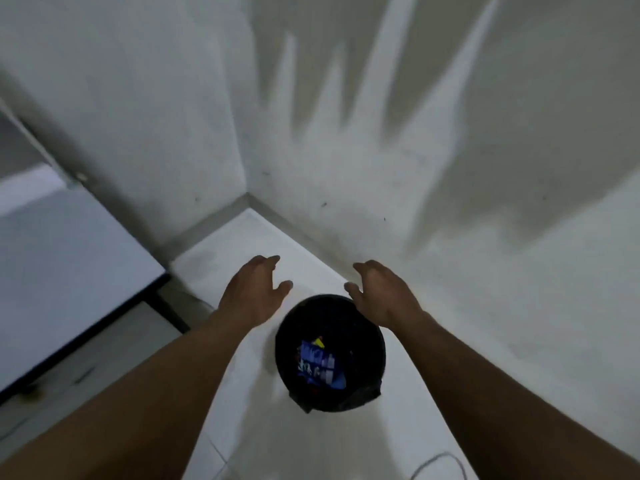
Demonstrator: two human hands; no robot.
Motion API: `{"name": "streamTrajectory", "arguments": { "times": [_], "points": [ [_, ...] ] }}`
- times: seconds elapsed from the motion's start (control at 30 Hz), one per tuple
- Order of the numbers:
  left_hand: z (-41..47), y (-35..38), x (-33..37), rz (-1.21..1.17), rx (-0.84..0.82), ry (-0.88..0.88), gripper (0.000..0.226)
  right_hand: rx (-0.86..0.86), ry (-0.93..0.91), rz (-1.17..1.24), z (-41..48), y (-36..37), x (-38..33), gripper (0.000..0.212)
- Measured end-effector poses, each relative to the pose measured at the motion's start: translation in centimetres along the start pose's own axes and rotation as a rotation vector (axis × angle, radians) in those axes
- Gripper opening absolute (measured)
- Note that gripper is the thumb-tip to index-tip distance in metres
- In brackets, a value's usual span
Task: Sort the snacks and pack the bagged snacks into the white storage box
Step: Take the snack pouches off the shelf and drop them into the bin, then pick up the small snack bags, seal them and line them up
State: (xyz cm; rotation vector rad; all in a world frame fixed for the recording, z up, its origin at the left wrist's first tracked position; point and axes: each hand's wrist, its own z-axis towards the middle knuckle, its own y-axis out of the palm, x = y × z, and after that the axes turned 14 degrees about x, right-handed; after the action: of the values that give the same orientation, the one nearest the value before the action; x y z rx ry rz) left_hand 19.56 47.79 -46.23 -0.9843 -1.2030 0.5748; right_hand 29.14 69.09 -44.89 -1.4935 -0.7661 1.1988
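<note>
Bagged snack, blue pkg lying inside black bin on floor in corner, is being approached w/ left hand & right hand both empty, spread apart above rim; prob. light, crinkly, slippery, best pinched at edge.

Bin mouth open at lower centre, blue wrapper inside. Walls meet in corner close behind bin. Bench blocks left of frame. Bare floor right of bin, cable at bottom edge.
</note>
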Motion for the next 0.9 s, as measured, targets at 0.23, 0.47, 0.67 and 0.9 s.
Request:
{"name": "streamTrajectory", "arguments": {
  "times": [0.23, 0.47, 0.67, 0.9],
  "points": [
    [-3.5, -19.8, -1.5, 0.125, 0.146, 0.057, 0.062, 0.092, -0.152, -0.034, -0.2, -12.8, -14.3, 0.053],
    [-13.8, -37.2, -7.8, 0.185, 0.298, -0.083, 0.068, 0.133, -0.328, -0.007, -5.7, -20.4, -29.9, 0.064],
    [-24.8, -47.8, -14.4, 0.205, 0.419, -0.238, 0.065, 0.098, -0.492, -0.005, -11.1, -21.9, -43.3, 0.066],
    [-35.6, -56.3, -24.2, 0.244, 0.478, -0.488, 0.066, 0.05, -0.69, 0.034, -16.5, -19.6, -58.0, 0.061]
  ]
}}
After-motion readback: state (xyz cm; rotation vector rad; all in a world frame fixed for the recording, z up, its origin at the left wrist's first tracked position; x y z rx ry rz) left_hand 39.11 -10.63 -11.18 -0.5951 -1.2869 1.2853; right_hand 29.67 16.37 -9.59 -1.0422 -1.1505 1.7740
